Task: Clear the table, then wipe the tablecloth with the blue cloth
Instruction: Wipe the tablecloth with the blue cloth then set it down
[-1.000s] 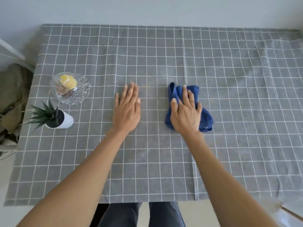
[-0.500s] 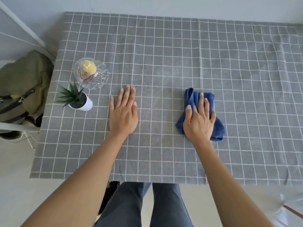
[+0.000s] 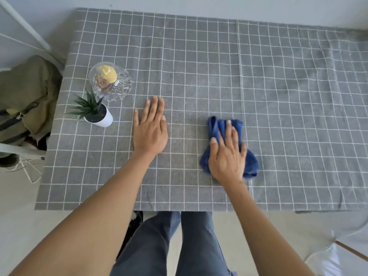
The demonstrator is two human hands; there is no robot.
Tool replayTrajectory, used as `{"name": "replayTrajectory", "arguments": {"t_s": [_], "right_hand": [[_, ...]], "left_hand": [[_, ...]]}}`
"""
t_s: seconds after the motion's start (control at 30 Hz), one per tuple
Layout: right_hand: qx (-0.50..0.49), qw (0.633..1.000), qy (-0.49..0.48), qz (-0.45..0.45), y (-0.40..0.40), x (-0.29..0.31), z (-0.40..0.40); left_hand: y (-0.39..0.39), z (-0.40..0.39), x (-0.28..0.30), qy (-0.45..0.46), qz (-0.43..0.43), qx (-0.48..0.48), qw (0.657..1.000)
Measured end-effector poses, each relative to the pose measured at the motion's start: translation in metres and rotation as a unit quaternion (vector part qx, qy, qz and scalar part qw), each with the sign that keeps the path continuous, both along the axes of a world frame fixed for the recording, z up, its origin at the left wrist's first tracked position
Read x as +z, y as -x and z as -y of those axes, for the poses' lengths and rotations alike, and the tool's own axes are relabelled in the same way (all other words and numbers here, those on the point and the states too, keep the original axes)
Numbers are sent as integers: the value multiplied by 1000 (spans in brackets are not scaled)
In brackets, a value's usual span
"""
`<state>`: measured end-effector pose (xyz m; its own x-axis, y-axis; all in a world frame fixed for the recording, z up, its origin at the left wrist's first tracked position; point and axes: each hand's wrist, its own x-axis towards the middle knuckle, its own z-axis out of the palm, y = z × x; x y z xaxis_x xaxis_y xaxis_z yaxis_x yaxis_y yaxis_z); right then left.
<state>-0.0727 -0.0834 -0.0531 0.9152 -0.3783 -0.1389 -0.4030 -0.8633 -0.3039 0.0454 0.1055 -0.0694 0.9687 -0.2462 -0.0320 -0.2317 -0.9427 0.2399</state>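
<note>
Both hands lay flat on the tablecloth (image 3: pixel 278 80). Fingers of the right hand (image 3: pixel 227 158) were straight and slightly spread, pressing down on the bunched blue cloth (image 3: pixel 252 163) at lower centre-right of the frame; fingers of the left hand (image 3: pixel 150 129) were straight and close together, bare against the fabric at centre. Compared with a second earlier, the cloth and right hand had slid a little rightward away from the left hand, so wiping seemed under way while the left hand pinned the fabric. Clearing looked unfinished: a glass dish (image 3: pixel 110 83) and a small potted plant (image 3: pixel 97 114) stood touching or nearly so at centre left, just beside the left hand. Open cloth stretched wide to the upper right, wrinkled near the right edge. Near the bottom, the fabric's front edge lay close behind both wrists.
</note>
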Motion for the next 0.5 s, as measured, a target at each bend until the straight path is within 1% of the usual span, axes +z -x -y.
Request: {"name": "replayTrajectory", "arguments": {"t_s": [0.1, 0.2, 0.23, 0.37, 0.43, 0.5], "right_hand": [[-54, 998, 1, -8, 5, 0, 14], [-70, 998, -2, -4, -1, 2, -1], [-57, 998, -3, -4, -4, 3, -10], [51, 999, -2, 3, -11, 4, -51], [68, 998, 1, 3, -11, 4, -51], [53, 999, 10, 1, -7, 2, -32]], "left_hand": [[-1, -1, 0, -4, -2, 0, 1000], [-1, -1, -1, -10, -7, 2, 1000], [-1, 0, -2, -11, -7, 2, 1000], [-1, 1, 0, 0, -11, -1, 1000], [-1, 1, 1, 5, -7, -3, 1000], [0, 0, 2, 1, -5, -6, 1000]]}}
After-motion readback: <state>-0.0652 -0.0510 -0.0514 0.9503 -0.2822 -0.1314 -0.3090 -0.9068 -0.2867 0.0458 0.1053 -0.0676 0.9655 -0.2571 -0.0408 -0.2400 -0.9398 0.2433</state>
